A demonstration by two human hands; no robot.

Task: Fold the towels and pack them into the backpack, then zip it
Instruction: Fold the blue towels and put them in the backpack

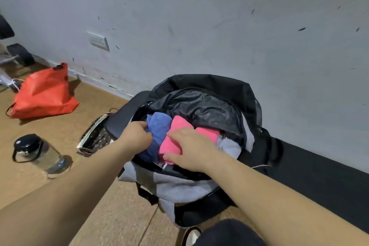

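A black and grey backpack (179,185) stands open on the floor against the wall, its black lining showing. A folded blue towel (159,126) and a folded pink towel (207,133) stick out of its mouth side by side. My left hand (135,136) grips the blue towel at its left edge, fingers curled into the cloth. Over the pink towel lies my right hand (189,148), thumb under its near end and fingers wrapped across the top. How deep the towels reach inside is hidden.
A red bag (44,94) lies on the tan floor at the left. A clear water bottle (40,154) with a black lid lies nearer. A dotted pouch (95,136) sits beside the backpack. A black mat (319,175) runs along the grey wall at the right.
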